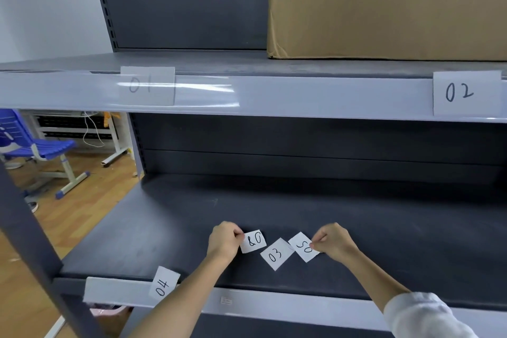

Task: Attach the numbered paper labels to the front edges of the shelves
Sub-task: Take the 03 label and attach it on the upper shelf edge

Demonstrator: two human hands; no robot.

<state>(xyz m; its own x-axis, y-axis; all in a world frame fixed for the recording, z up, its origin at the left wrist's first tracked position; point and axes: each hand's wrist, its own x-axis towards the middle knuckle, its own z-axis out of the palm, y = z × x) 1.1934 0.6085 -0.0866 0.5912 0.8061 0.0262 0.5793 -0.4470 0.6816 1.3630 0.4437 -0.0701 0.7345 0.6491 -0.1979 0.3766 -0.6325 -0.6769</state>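
Both hands rest on the dark lower shelf (384,241), well inside its front edge; the left hand (223,239) is closed, its thumb and fingertips pinching the near-left corner of a paper label (253,241) whose handwritten digits read upside down, seemingly "08"; the right hand (333,240) is likewise closed, pinching the right corner of a second label (303,246) marked "05", turned at an angle; between the two hands, slightly nearer the person, lies the label "03" (276,254) flat on the shelf, rotated like a diamond, its upper right corner touching or tucked under the "05" slip; below and to the left of the left forearm, the label "04" (163,286) sits tilted on the shelf's pale front strip (118,289); far above the hands, the upper shelf's front edge (315,96) carries label "01" (147,85) behind a clear cover above the left hand, and label "02" (466,93) beyond the right hand; a cardboard box (384,5) stands on that upper shelf.
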